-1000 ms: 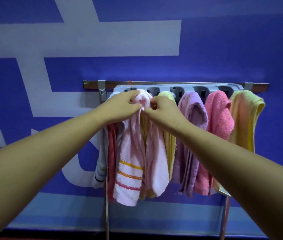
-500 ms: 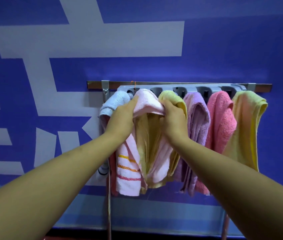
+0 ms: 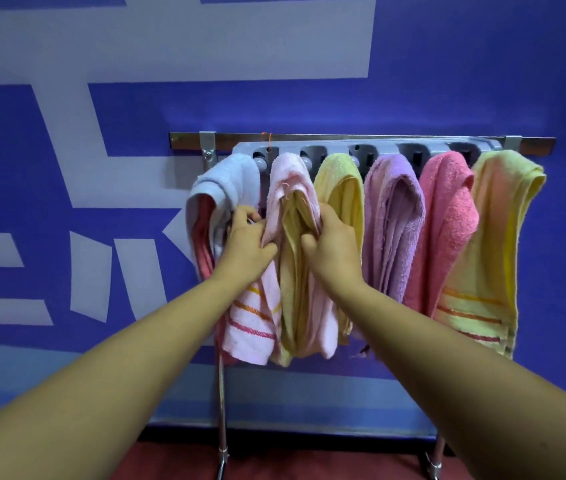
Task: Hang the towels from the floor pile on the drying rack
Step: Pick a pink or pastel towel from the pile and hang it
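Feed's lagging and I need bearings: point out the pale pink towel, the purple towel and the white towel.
pale pink towel (image 3: 290,174), head view, on its top fold.
purple towel (image 3: 392,216), head view, on its upper front face.
white towel (image 3: 231,176), head view, on its top fold.

A: Towels (image 3: 447,220), centre frame?
B: Nubbly, matt terry cloth.
A: Above them?
B: Brushed metal rail (image 3: 343,141), dull grey plastic peg bar (image 3: 338,151); glossy chrome leg (image 3: 222,410), lower centre.
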The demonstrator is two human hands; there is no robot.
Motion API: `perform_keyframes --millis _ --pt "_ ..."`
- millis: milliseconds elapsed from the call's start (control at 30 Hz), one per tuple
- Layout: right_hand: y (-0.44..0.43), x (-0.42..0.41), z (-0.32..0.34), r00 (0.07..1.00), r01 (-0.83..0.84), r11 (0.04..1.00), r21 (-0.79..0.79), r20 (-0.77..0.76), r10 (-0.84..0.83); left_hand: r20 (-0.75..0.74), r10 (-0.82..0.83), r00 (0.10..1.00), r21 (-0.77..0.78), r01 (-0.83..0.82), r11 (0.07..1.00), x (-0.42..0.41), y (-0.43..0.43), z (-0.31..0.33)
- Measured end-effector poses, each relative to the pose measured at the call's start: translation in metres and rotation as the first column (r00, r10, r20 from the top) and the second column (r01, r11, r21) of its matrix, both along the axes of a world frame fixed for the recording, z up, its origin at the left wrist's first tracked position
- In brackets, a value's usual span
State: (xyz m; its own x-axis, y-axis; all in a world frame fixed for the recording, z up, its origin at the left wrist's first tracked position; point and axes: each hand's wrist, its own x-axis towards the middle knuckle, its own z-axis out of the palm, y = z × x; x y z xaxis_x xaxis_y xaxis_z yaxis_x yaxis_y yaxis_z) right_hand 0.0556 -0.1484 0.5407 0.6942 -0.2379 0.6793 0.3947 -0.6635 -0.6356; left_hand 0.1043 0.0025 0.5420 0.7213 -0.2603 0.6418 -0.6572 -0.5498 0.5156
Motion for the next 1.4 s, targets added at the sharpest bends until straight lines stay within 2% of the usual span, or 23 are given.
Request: perform_keyframes --millis 133,267,367,467,600,733,800,967,1233,1400 --pt "0.007 -0.008 -0.01 0.997 -0.052 0.998 0.021 -0.06 0.053 -0.135 -0.062 0.989 -0.004 0.062 0.998 -0.012 -0.003 -0.006" --pt "0.006 -0.024 -0.034 0.979 -0.071 0.997 0.009 -0.192 0.072 -0.393 -0.128 0.911 -0.036 0.124 0.992 -0.026 0.006 -0.029" --pt "0.001 -0.049 -0.062 0.941 -0.069 0.993 -0.099 -0.336 0.032 -0.487 -0.17 0.857 -0.085 0.147 0.986 -0.04 0.021 -0.056" --pt "-0.006 -0.078 -0.099 0.88 -0.059 0.974 -0.218 -0.473 -0.053 -0.557 -0.1 0.825 -0.011 0.113 0.993 -0.059 0.038 -0.089" --pt "-0.014 -0.109 -0.155 0.814 -0.032 0.958 -0.284 -0.563 -0.14 -0.587 0.011 0.81 0.161 0.103 0.981 -0.089 0.048 -0.131" --pt "-0.019 -0.135 -0.207 0.731 -0.022 0.963 -0.269 -0.661 -0.168 -0.575 0.12 0.809 0.342 0.105 0.934 -0.114 0.044 -0.179" --pt "-0.021 -0.145 -0.232 0.697 -0.023 0.965 -0.262 -0.696 -0.173 -0.602 0.147 0.785 0.383 0.121 0.916 -0.124 0.041 -0.207" --pt "-0.036 -0.164 -0.294 0.607 -0.014 0.965 -0.264 -0.769 -0.201 -0.65 0.17 0.741 0.41 0.153 0.899 -0.139 0.028 -0.275" --pt "-0.07 -0.17 -0.411 0.399 -0.018 0.974 -0.225 -0.895 -0.199 -0.752 0.226 0.62 0.43 0.201 0.88 -0.135 0.014 -0.391" --pt "-0.09 -0.16 -0.474 0.235 -0.134 0.97 -0.203 -0.957 -0.168 -0.802 0.186 0.568 0.425 0.325 0.845 -0.127 -0.006 -0.461"
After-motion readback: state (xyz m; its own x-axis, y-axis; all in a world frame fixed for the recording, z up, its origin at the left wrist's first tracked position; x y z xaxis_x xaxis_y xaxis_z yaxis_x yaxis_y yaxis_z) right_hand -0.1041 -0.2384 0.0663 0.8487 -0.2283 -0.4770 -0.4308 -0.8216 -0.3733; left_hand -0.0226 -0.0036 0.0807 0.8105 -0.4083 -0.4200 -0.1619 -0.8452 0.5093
